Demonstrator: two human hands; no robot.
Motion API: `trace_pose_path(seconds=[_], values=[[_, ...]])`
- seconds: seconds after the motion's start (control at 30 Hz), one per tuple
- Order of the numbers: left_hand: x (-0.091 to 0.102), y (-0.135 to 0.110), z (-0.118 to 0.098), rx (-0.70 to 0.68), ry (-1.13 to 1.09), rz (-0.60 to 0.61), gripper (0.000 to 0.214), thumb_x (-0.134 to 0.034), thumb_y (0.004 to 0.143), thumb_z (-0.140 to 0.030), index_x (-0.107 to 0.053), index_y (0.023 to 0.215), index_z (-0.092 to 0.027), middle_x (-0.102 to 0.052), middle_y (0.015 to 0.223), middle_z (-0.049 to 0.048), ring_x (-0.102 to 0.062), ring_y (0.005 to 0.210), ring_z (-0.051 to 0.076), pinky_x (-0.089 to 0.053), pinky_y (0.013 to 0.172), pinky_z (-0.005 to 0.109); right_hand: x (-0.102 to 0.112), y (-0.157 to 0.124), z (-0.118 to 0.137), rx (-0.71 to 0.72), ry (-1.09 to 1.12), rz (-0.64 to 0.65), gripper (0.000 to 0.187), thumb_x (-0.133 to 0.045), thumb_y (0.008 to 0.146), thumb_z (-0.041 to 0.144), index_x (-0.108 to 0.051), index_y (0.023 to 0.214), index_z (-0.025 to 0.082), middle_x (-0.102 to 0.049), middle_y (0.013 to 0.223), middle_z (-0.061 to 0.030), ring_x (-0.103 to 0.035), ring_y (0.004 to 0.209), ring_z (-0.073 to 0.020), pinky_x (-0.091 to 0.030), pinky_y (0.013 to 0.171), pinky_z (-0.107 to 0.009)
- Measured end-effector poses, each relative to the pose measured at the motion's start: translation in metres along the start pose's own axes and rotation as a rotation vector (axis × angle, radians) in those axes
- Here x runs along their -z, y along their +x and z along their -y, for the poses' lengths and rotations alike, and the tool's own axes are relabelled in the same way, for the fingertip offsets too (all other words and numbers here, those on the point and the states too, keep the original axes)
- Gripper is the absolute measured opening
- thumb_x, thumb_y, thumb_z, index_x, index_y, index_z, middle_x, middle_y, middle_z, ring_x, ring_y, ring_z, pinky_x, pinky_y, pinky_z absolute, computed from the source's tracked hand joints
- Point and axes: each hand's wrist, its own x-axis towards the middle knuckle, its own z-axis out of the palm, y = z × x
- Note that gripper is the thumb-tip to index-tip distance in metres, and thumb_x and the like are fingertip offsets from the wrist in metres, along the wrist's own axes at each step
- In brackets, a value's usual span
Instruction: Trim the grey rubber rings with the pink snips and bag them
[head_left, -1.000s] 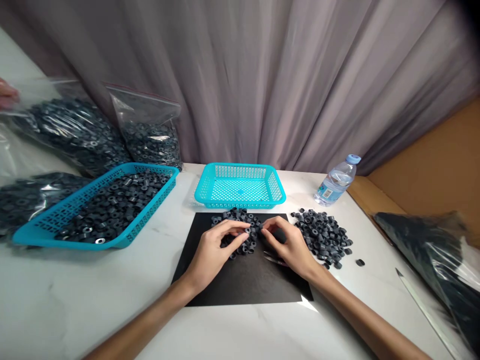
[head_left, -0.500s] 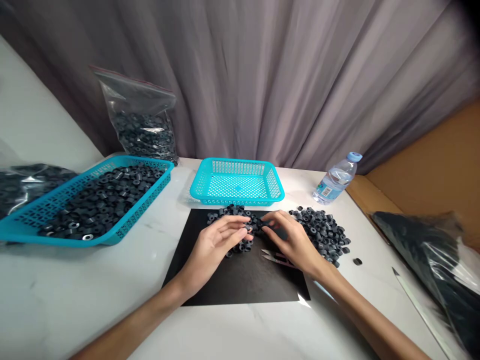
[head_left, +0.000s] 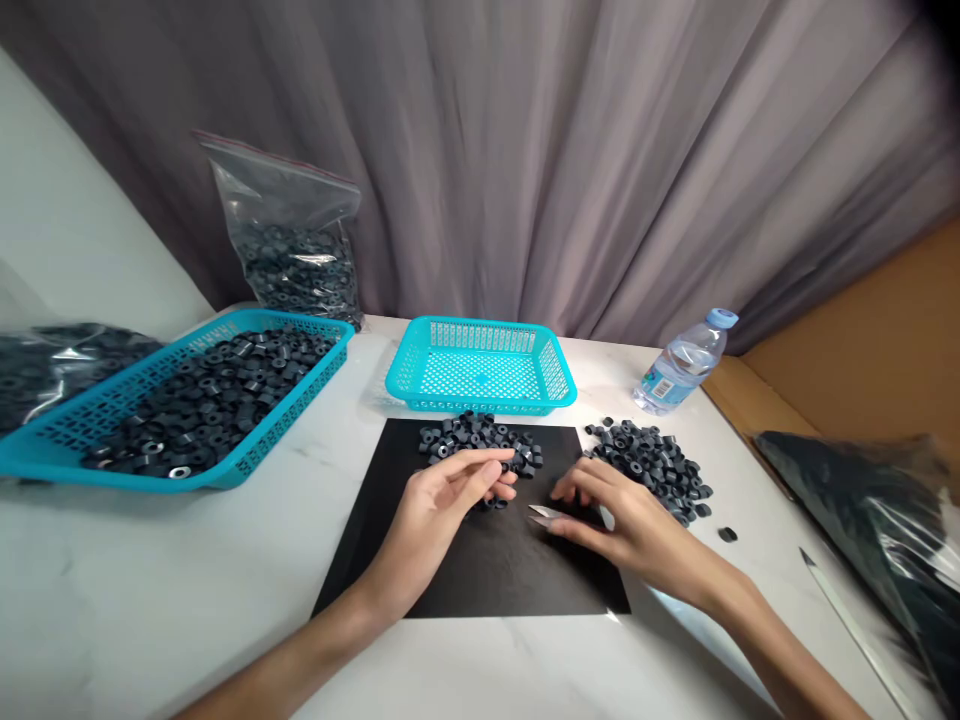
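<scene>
Over the black mat (head_left: 517, 580), my left hand (head_left: 454, 490) is closed in a pinch, thumb against fingers. A small black ring-like piece seems to be held there, mostly hidden by the fingers. Just beyond lies a pile of short black ring-shaped pieces (head_left: 480, 432) on the mat's far part. My right hand (head_left: 611, 510) reaches over a pair of thread snips (head_left: 541, 514), thumb and fingers apart around them. The snips' pointed blades face left toward my left hand; their handles are hidden beneath the right hand.
A second pile of black pieces (head_left: 652, 465) lies right of the mat. Behind stands a turquoise basket (head_left: 480, 405); a fuller basket (head_left: 214, 480) is at left, near a zip bag (head_left: 300, 260). A water bottle (head_left: 682, 365), pencil (head_left: 847, 625) and dark bag (head_left: 862, 520) are at right.
My right hand has left the pile on the mat, moved right and toward me, and spread around the snips. My left hand stays pinched near the pile. The view has shifted slightly.
</scene>
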Motion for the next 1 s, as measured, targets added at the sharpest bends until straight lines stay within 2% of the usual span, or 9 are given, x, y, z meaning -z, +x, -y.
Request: trace_pose_path(seconds=[0.17,0.37,0.53,0.67,0.73,0.8,0.9,1.0], values=[[-0.003,-0.005,0.001,-0.074,0.086,0.004,0.031,-0.077,0.087,-0.034,-0.075,0.117,-0.027,-0.08,0.099,0.0007,-0.074,0.096,0.019,-0.057,0.091,0.029,-0.004,-0.006,0.001,-0.02,0.038,0.112,0.018,-0.064,0.097,0.041,-0.063,0.106,0.025,-0.065,0.1,-0.0051,-0.065,0.086,-0.0213,-0.054,0.073,-0.032],[-0.005,-0.013,-0.005,-0.071,0.105,0.043,0.023,-0.074,0.089,-0.035,-0.077,0.111,-0.027,-0.078,0.084,-0.0008,-0.074,0.086,0.018,-0.057,0.088,0.03,-0.008,-0.005,-0.004,-0.048,0.086,0.117,0.016,-0.063,0.098,0.04,-0.061,0.103,0.025,-0.063,0.092,-0.003,-0.061,0.078,-0.0194,-0.051,0.069,-0.031],[-0.007,-0.013,-0.011,0.031,-0.052,0.1,0.025,-0.077,0.086,-0.037,-0.078,0.107,-0.023,-0.078,0.08,0.0018,-0.073,0.082,0.019,-0.056,0.086,0.032,-0.011,-0.006,-0.011,-0.074,0.121,0.125,0.019,-0.065,0.096,0.042,-0.06,0.099,0.024,-0.062,0.089,-0.0023,-0.061,0.079,-0.0194,-0.049,0.068,-0.03],[-0.007,-0.012,-0.014,0.128,-0.274,0.15,0.026,-0.079,0.086,-0.039,-0.079,0.104,-0.02,-0.076,0.081,0.0019,-0.068,0.076,0.012,-0.054,0.079,0.023,-0.008,-0.004,-0.008,-0.081,0.154,0.139,0.022,-0.065,0.096,0.045,-0.062,0.1,0.024,-0.062,0.088,-0.0019,-0.061,0.079,-0.0189,-0.05,0.069,-0.03],[-0.007,-0.013,-0.013,0.191,-0.419,0.18,0.026,-0.08,0.086,-0.039,-0.081,0.102,-0.019,-0.074,0.081,0.0014,-0.064,0.074,0.009,-0.052,0.076,0.018,-0.008,-0.003,-0.005,-0.072,0.151,0.089,0.02,-0.062,0.098,0.044,-0.062,0.099,0.024,-0.061,0.088,-0.0019,-0.06,0.078,-0.0186,-0.051,0.069,-0.03],[-0.008,-0.015,-0.012,0.255,-0.545,0.208,0.027,-0.08,0.085,-0.038,-0.081,0.101,-0.016,-0.072,0.08,0.0011,-0.062,0.073,0.007,-0.051,0.073,0.015,-0.011,-0.001,-0.004,-0.068,0.125,-0.037,0.019,-0.057,0.101,0.042,-0.062,0.103,0.024,-0.061,0.093,-0.0036,-0.06,0.077,-0.0186,-0.053,0.071,-0.032],[-0.011,-0.018,-0.007,0.326,-0.664,0.214,0.026,-0.081,0.085,-0.037,-0.082,0.096,-0.013,-0.07,0.08,0.0014,-0.06,0.071,0.005,-0.051,0.073,0.013,-0.02,0.004,-0.01,-0.075,0.063,-0.233,0.024,-0.049,0.105,0.037,-0.059,0.123,0.026,-0.059,0.112,-0.0089,-0.062,0.08,-0.0191,-0.056,0.079,-0.038],[-0.013,-0.019,-0.002,0.371,-0.726,0.185,0.025,-0.082,0.085,-0.035,-0.082,0.095,-0.012,-0.071,0.082,0.0025,-0.062,0.072,0.005,-0.053,0.074,0.013,-0.032,0.01,-0.021,-0.074,0.01,-0.29,0.035,-0.045,0.105,0.032,-0.052,0.139,0.028,-0.054,0.132,-0.0127,-0.065,0.102,-0.0247,-0.055,0.096,-0.046]])
